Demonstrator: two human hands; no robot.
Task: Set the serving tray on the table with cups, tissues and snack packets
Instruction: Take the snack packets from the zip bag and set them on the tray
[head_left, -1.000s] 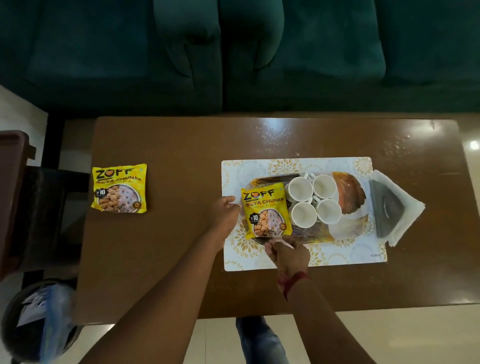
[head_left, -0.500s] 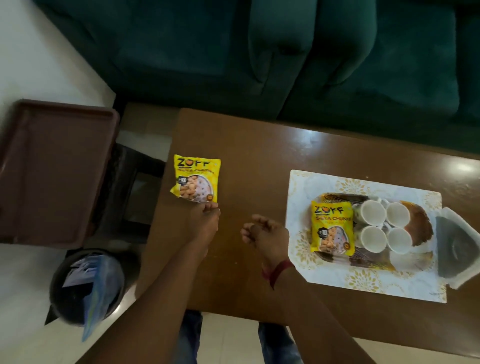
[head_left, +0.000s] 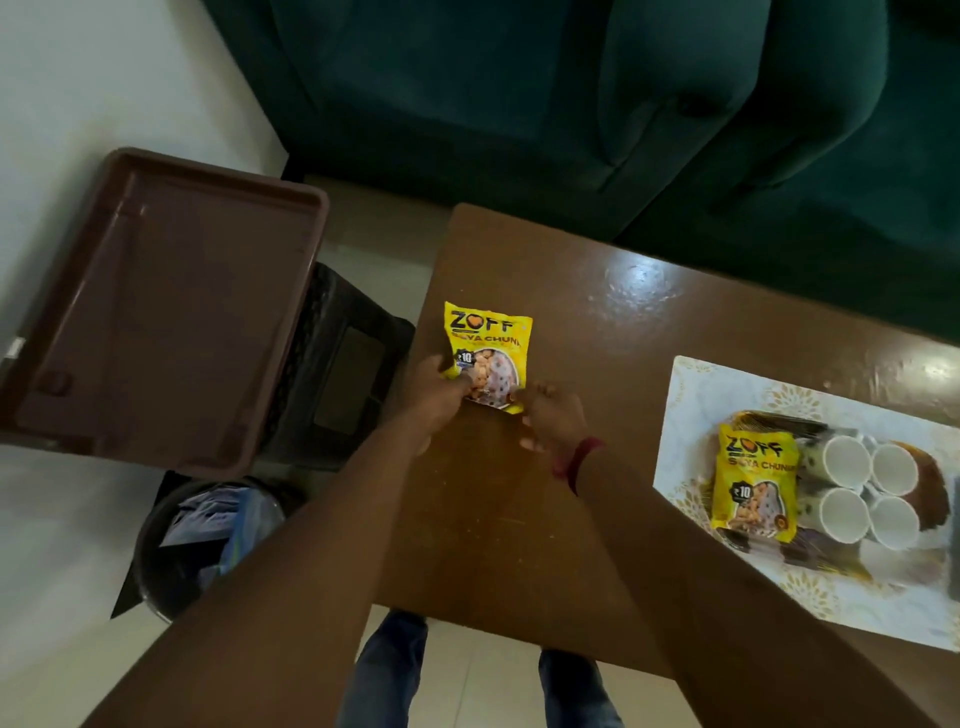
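A yellow snack packet (head_left: 488, 353) lies near the left end of the brown table (head_left: 571, 291). My left hand (head_left: 441, 400) grips its lower left corner, thumb on top. My right hand (head_left: 553, 421) sits at its lower right corner, fingers curled; whether it holds the packet is unclear. To the right, a patterned serving tray (head_left: 810, 551) rests on a white placemat (head_left: 691, 405). It carries a second yellow packet (head_left: 753, 483) and several white cups (head_left: 847, 462). The tissues are out of view.
A brown plastic tray (head_left: 171, 312) rests on a dark stool (head_left: 348, 374) left of the table. A black bin (head_left: 208, 540) with paper inside stands below it. A green sofa (head_left: 571, 93) runs along the table's far side.
The view has swung left. Both hands left the packet on the serving tray and crossed to the left packet; my left hand has closed on its corner.
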